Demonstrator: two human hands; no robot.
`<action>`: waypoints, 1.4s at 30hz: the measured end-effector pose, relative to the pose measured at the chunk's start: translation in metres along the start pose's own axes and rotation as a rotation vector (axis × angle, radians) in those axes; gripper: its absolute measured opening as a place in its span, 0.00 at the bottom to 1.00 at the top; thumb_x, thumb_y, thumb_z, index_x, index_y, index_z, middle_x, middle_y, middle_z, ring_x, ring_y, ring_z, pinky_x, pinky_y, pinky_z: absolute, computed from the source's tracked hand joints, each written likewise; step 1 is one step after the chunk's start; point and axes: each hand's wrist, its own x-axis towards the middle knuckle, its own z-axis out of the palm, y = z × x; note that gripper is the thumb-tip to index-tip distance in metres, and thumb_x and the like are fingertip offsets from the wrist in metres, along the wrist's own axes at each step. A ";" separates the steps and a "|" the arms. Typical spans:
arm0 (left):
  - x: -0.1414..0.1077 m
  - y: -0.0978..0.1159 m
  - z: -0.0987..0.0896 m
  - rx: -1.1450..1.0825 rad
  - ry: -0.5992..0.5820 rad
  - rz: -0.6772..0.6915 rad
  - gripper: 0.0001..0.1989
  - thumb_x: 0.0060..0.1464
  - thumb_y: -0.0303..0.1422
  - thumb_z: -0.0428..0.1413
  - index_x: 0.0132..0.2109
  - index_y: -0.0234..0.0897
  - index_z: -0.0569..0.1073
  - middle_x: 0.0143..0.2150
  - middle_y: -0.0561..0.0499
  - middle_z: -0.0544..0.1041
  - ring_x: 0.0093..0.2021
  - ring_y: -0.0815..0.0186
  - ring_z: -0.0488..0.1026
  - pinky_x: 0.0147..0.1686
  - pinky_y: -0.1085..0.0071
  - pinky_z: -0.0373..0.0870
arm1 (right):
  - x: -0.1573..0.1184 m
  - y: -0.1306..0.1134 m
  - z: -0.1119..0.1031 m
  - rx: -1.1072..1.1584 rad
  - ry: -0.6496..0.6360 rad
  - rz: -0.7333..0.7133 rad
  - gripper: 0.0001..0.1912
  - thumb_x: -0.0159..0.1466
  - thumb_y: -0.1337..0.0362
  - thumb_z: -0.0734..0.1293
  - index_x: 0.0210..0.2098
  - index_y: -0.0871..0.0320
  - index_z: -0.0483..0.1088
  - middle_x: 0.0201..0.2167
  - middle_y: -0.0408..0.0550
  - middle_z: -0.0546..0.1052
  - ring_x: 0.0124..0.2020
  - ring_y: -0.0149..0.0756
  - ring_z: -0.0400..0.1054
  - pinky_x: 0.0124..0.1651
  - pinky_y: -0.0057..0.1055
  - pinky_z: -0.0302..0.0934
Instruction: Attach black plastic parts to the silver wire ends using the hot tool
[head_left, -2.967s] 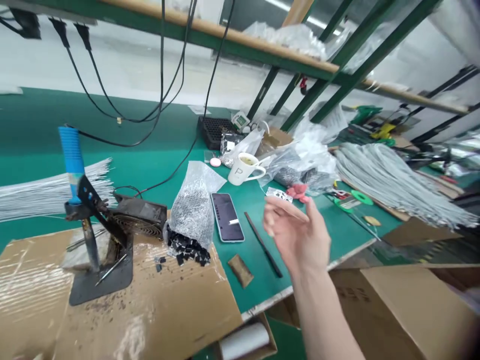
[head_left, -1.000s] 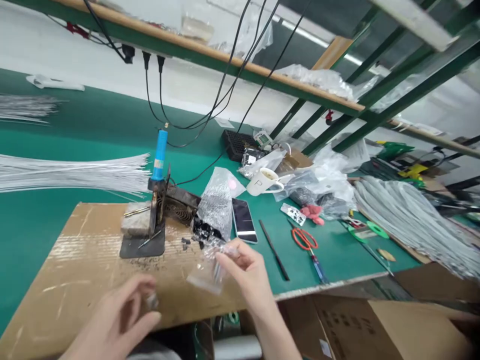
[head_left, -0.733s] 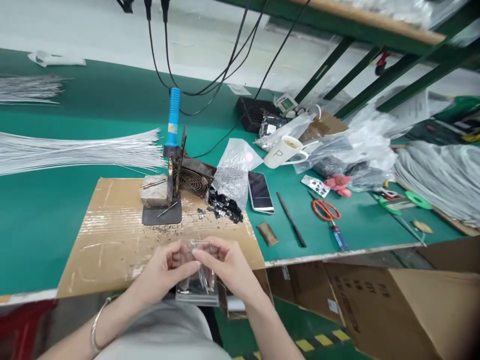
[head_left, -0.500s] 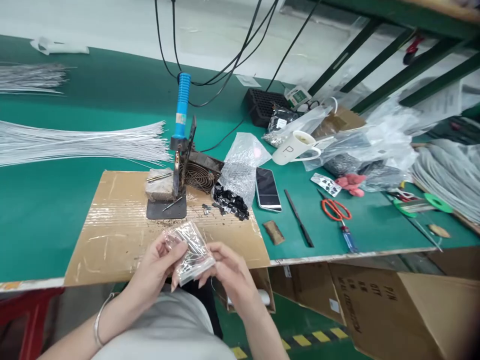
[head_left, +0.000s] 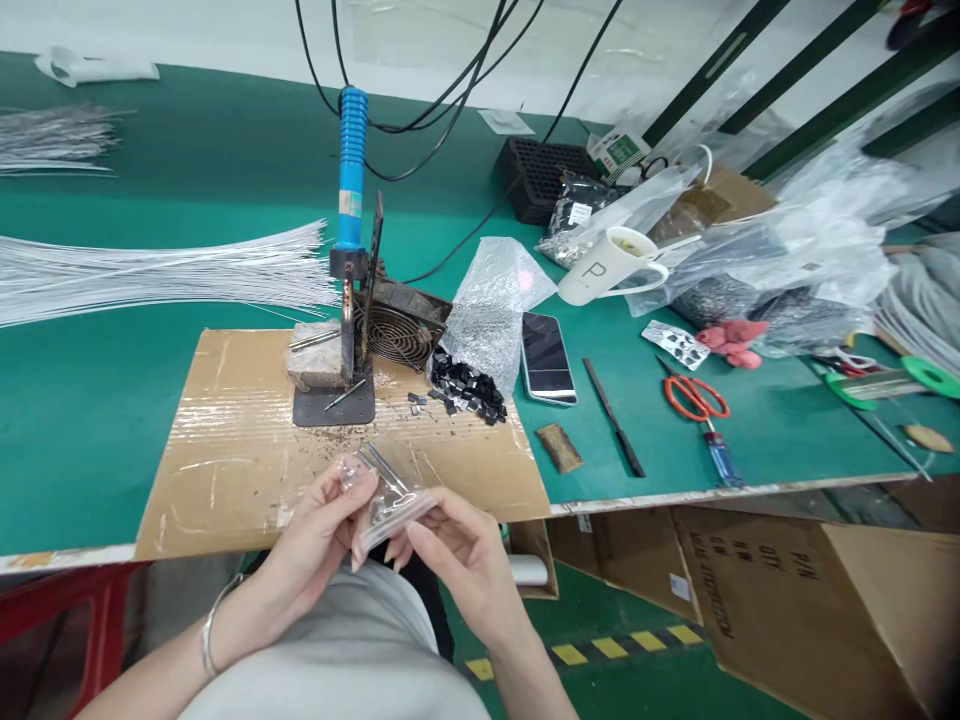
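Observation:
Between my two hands is a small clear zip bag (head_left: 396, 508) with a few shiny metal rods inside, tilted over the near edge of the cardboard. My left hand (head_left: 324, 528) pinches its left side, thumb on top. At its right corner, near the zip edge, my right hand (head_left: 463, 552) grips it between thumb and fingers. Just beyond stands a blue-handled soldering iron (head_left: 351, 170) held upright on a metal stand (head_left: 330, 408). A pale block (head_left: 315, 362) with metal rods on it sits on the stand's base. Small black pieces (head_left: 469, 388) lie heaped to the right.
A cardboard sheet (head_left: 225, 440) covers the bench before me. Rightward lie a phone (head_left: 549, 358), a brown pad (head_left: 559, 447), a file (head_left: 613, 418), orange-handled scissors (head_left: 696, 397) and a mug (head_left: 609, 268). A bundle of white wires (head_left: 165, 272) lies left. Black cables hang behind.
The bag has tipped in my hands, and its metal rods now lie toward the far end. My view has shifted slightly. Both hands still hold the bag.

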 end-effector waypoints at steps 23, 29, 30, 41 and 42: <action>-0.005 0.006 -0.010 0.173 -0.038 0.085 0.24 0.56 0.53 0.68 0.36 0.36 0.73 0.22 0.58 0.72 0.13 0.76 0.62 0.15 0.80 0.56 | 0.001 0.002 -0.013 -0.145 0.057 -0.046 0.14 0.65 0.53 0.76 0.29 0.57 0.79 0.23 0.46 0.80 0.24 0.34 0.73 0.29 0.29 0.70; -0.010 0.008 -0.014 0.322 -0.052 0.105 0.24 0.58 0.53 0.67 0.34 0.36 0.73 0.18 0.62 0.64 0.12 0.79 0.54 0.15 0.80 0.45 | 0.007 0.004 -0.020 -0.200 0.254 -0.121 0.13 0.66 0.54 0.75 0.30 0.54 0.75 0.23 0.42 0.79 0.20 0.31 0.70 0.24 0.27 0.66; -0.012 0.008 -0.012 0.348 -0.045 0.126 0.24 0.58 0.54 0.66 0.35 0.37 0.72 0.17 0.62 0.63 0.12 0.79 0.54 0.16 0.80 0.47 | 0.008 0.007 -0.018 -0.205 0.330 -0.153 0.12 0.66 0.56 0.76 0.31 0.53 0.74 0.25 0.41 0.79 0.21 0.30 0.70 0.25 0.26 0.67; -0.017 0.002 -0.006 0.510 0.072 0.243 0.25 0.66 0.58 0.55 0.38 0.41 0.65 0.17 0.64 0.63 0.15 0.74 0.60 0.19 0.78 0.56 | 0.003 0.018 -0.013 -0.321 0.414 -0.283 0.08 0.60 0.66 0.80 0.37 0.45 0.87 0.32 0.46 0.86 0.32 0.39 0.78 0.35 0.33 0.74; -0.017 0.002 -0.007 0.528 0.073 0.251 0.24 0.67 0.58 0.54 0.38 0.41 0.65 0.17 0.63 0.63 0.15 0.74 0.60 0.20 0.78 0.57 | 0.003 0.019 -0.014 -0.305 0.399 -0.252 0.08 0.60 0.65 0.80 0.38 0.45 0.88 0.32 0.46 0.86 0.31 0.38 0.78 0.33 0.32 0.74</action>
